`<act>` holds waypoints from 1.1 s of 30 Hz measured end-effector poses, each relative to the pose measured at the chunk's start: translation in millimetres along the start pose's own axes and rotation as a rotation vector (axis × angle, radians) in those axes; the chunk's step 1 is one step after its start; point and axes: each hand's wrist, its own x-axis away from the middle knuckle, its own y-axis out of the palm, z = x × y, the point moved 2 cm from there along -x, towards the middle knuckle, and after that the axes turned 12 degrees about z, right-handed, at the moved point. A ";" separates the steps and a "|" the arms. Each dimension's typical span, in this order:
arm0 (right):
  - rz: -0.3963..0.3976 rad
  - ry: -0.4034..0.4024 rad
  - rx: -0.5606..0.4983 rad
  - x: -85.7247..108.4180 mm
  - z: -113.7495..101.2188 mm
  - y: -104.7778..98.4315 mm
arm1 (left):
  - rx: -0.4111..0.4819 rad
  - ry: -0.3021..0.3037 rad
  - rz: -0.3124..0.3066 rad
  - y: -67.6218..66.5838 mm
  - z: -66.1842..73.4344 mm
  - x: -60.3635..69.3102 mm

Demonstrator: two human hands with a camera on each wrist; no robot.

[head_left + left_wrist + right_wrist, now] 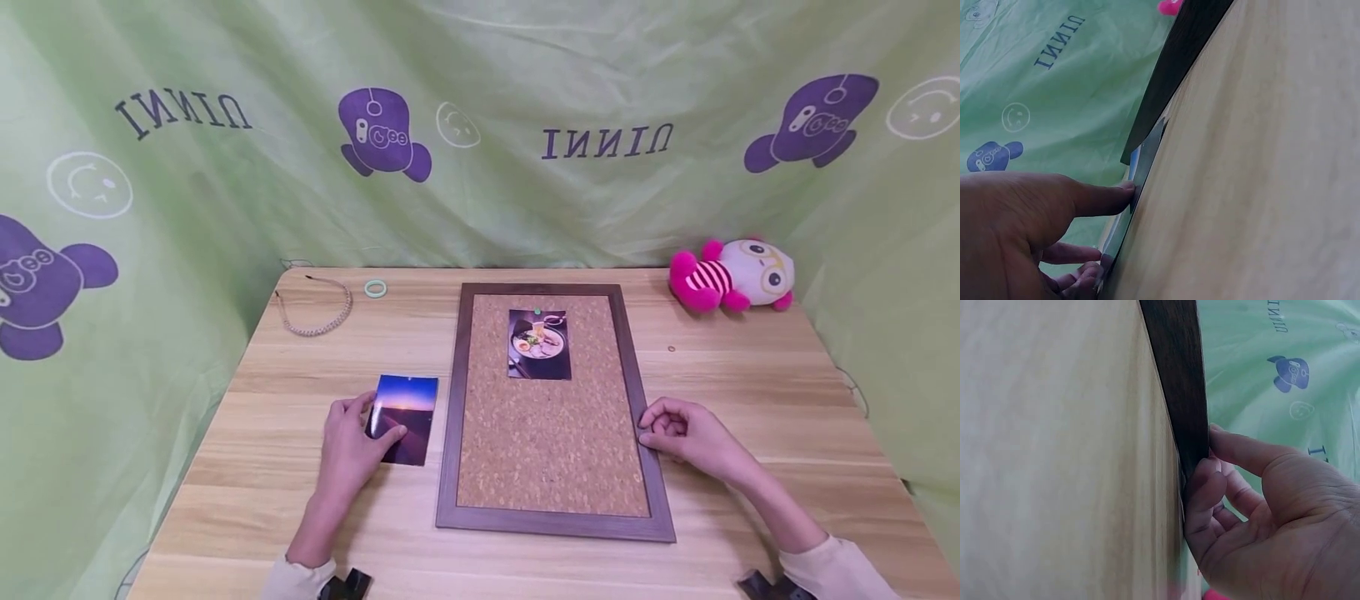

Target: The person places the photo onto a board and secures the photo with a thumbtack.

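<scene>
While our right hand (692, 435) is gripping the board (551, 442), our left hand (351, 443) is pinching the loose photo (408, 408), seemingly collecting it and likely needing to lift next.

Sunset photo (411, 404): glossy, blue sky fading to orange above dark ground; pinched by the left hand (351, 442), just left of the board.
Cork board (555, 442): dark-framed, laid lengthwise; its right edge gripped by the right hand (690, 433).
Ramen photo (538, 350): fixed near the board's top by a green pin (537, 311).
</scene>
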 end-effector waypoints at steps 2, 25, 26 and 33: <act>-0.001 -0.008 -0.002 0.0 0.7 0.3 | -0.002 -0.008 -0.004 -2.4 1.6 0.5; -0.004 -0.034 -0.012 0.7 3.9 -0.3 | 0.056 0.054 0.076 -15.6 2.2 0.6; -0.004 -0.032 -0.011 0.6 3.9 -0.3 | 0.068 0.057 0.083 -16.3 2.3 0.7; -0.007 -0.024 -0.015 0.8 3.4 0.2 | 0.135 0.050 0.100 -18.4 -0.1 -1.7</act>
